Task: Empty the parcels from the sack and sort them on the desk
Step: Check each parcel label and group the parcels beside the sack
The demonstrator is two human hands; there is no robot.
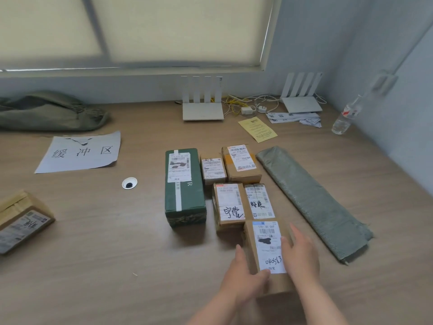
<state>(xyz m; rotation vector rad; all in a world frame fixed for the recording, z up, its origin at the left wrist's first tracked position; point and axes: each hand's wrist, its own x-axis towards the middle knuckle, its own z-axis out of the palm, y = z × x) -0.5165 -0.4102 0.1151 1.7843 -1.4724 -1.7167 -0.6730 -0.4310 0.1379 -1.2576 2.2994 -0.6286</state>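
Note:
A brown parcel with a white label stands on the desk at the near end of a group. My left hand presses its left side and my right hand its right side and top. Beyond it lie two labelled brown parcels, two more behind them, and a tall green parcel to their left. A folded green sack lies flat to the right of the group. Another brown parcel sits alone at the desk's left edge.
A crumpled green sack lies at the back left, with a paper sign in front of it. Two white routers, cables, a yellow leaflet, papers and a water bottle line the back. A cable grommet is set into the desk.

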